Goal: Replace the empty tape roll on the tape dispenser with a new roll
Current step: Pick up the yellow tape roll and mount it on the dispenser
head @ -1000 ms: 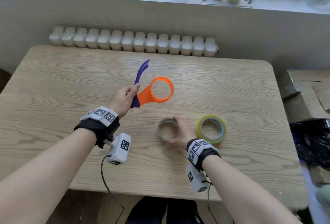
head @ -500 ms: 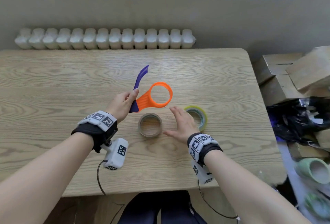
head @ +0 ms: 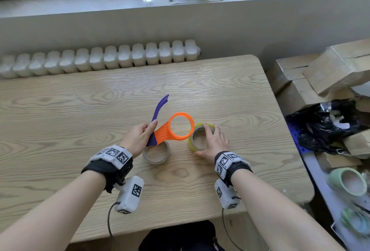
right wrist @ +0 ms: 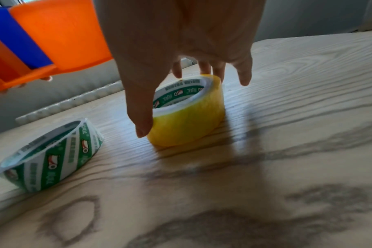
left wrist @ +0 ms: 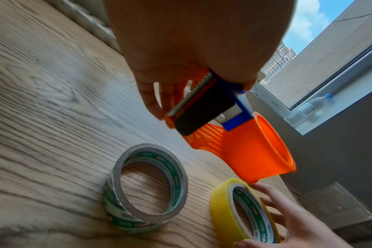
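The left hand (head: 138, 136) is holding the tape dispenser (head: 170, 128) up above the table (head: 60, 122), its grip closed around the handle end where the orange body meets the purple lever, fingers and thumb wrapping it. In the left wrist view the same hand (left wrist: 191, 50) is pinching the dispenser (left wrist: 234, 134) just behind the toothed cutting blade, and the orange drum is sitting bare, with no roll on it. The purple lever is pointing up and away from the person, while the orange drum is hanging just over the near-left edge of the yellow tape roll (head: 200, 140).

The right hand (head: 214, 142) is reaching down over that yellow roll, which is lying flat on the table. Its grip is wide and loose: the thumb is lying against the near side of the roll and the fingers are spreading over the far rim. In the right wrist view the hand (right wrist: 181, 42) is showing the thumb touching the yellow roll (right wrist: 187, 122) and the fingertips (right wrist: 218, 73) touching or nearly touching the far edge; whether they are really clasping it I cannot tell, and the roll is sitting flat on the wood.

The empty tape roll (head: 157, 153), a bare cardboard ring with green print, is lying flat on the table just left of the yellow one and below the left hand, touched by neither hand
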The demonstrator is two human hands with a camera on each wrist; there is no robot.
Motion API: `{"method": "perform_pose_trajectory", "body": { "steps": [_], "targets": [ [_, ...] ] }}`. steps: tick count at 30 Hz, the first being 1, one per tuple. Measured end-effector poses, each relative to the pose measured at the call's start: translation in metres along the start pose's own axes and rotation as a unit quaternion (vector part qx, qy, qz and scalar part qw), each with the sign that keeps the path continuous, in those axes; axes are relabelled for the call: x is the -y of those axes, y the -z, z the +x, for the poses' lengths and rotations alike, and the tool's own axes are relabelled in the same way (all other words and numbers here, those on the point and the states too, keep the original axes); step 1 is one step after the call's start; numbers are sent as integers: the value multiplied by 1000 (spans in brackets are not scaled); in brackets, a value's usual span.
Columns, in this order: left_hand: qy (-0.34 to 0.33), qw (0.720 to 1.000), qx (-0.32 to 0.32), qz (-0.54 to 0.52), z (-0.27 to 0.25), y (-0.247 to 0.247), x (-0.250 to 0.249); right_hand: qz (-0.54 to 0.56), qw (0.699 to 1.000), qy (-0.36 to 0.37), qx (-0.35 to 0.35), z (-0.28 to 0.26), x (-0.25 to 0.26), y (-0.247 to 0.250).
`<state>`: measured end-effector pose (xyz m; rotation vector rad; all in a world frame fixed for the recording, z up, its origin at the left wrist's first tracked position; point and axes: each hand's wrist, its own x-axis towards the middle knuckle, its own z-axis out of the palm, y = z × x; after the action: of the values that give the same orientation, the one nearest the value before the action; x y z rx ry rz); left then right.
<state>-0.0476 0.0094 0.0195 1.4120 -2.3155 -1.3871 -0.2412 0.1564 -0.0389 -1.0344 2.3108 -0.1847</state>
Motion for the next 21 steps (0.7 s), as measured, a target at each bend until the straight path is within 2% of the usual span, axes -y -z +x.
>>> {"method": "perform_pose_trajectory", "body": {
  "steps": [8,12,21],
  "targets": [
    [1,999,-21,28,6,23,-5,91,992,29,-85,3,13,49],
    [-6,999,-38,4,13,47,-26,117,979,95,-139,4,36,95],
    [0,996,-87,38,24,95,-54,149,934,223,-236,-4,97,170]
  ]
}}
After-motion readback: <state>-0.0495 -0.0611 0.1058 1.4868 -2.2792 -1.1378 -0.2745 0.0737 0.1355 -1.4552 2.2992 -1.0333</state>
